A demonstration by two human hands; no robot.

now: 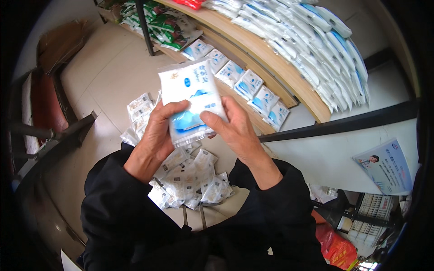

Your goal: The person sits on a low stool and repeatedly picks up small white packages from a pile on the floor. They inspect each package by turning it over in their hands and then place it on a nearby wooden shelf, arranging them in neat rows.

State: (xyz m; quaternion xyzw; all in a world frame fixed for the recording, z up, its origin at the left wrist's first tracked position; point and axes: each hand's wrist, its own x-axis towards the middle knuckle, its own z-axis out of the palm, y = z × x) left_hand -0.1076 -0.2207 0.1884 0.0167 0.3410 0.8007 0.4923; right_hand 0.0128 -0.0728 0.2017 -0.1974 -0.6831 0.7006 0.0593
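A plump white-and-blue plastic packet (192,97) with sealed, crimped ends is held up in front of me, printed side facing me and slightly tilted. My left hand (158,131) grips its left side, thumb across the front. On its lower right, my right hand (237,128) presses a thumb on the front, with the fingers mostly hidden behind. Beneath my hands, a pile of small packets in clear wrapping (185,176) lies between my legs. More of these packets (141,110) are stacked to the left, partly covered by my left hand.
Similar white-and-blue packets (248,84) line the lower shelf. The wooden upper shelf (289,67) bears many overlapping white packets (312,45). Green bags (162,27) lie at the far left of the rack. A white panel with a blue leaflet (386,167) stands right; a metal frame (72,128) is left.
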